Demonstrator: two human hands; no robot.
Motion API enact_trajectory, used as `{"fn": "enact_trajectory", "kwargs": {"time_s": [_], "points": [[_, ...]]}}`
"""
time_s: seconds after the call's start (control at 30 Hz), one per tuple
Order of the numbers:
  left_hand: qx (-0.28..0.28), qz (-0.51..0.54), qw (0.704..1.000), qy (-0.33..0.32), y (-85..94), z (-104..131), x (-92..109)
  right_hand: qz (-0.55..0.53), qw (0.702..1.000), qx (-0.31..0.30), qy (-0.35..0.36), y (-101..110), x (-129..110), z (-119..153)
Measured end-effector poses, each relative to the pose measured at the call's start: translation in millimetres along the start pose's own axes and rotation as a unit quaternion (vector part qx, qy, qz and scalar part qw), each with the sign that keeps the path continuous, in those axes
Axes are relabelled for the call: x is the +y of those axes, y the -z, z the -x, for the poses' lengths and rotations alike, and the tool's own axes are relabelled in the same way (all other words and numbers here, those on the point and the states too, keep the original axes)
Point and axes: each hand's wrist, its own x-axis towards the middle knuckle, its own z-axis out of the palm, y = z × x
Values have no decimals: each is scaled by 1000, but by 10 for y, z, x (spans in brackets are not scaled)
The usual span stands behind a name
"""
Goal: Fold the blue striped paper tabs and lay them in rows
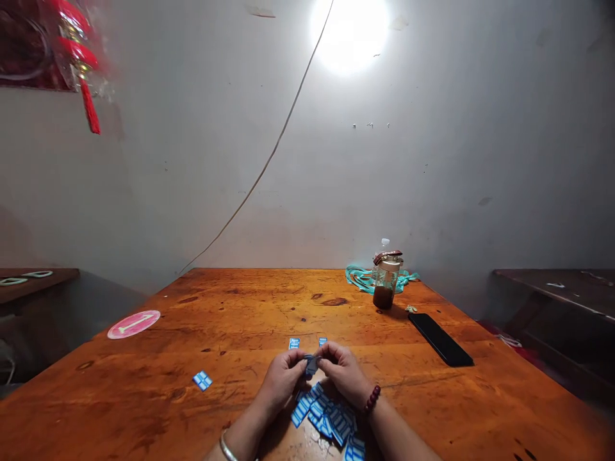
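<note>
My left hand (281, 382) and my right hand (344, 373) meet at the front middle of the table. Between their fingertips both pinch a small flat blue-grey piece (311, 365), partly covered by the fingers. Below them, between my forearms, lies a loose pile of small blue-and-white rectangular pieces (319, 410). Just beyond my fingers are two similar pieces, one on the left (295, 343) and one on the right (323, 341). Another blue-and-white piece (202, 381) rests apart, left of my left hand.
A wooden table (250, 307) spreads before me. Toward the back right stands a bottle with dark liquid (384, 288) beside turquoise ribbon (358, 279). A black phone (439, 339) lies nearer on the right. A round pink sign (134, 324) is at the left edge.
</note>
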Motion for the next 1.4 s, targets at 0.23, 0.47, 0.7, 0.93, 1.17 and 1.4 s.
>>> {"fn": "enact_trajectory", "kwargs": {"time_s": [0.23,0.47,0.7,0.93,1.17,1.4], "points": [[-50,14,999,-2,36,-38,-67,68,996,43,25,14,65,-27],[-12,-12,1000,-8,11,-16,-12,50,999,16,16,-10,118,-27],[10,-25,1000,8,-15,17,41,46,999,5,29,13,62,-8],[-6,-42,999,-13,20,-29,-45,34,999,-21,26,-18,18,11],[-11,-68,998,-17,46,-60,-117,26,999,-27,14,11,59,10],[-18,-69,997,-19,27,-29,-69,31,999,-29,7,17,123,3]]}}
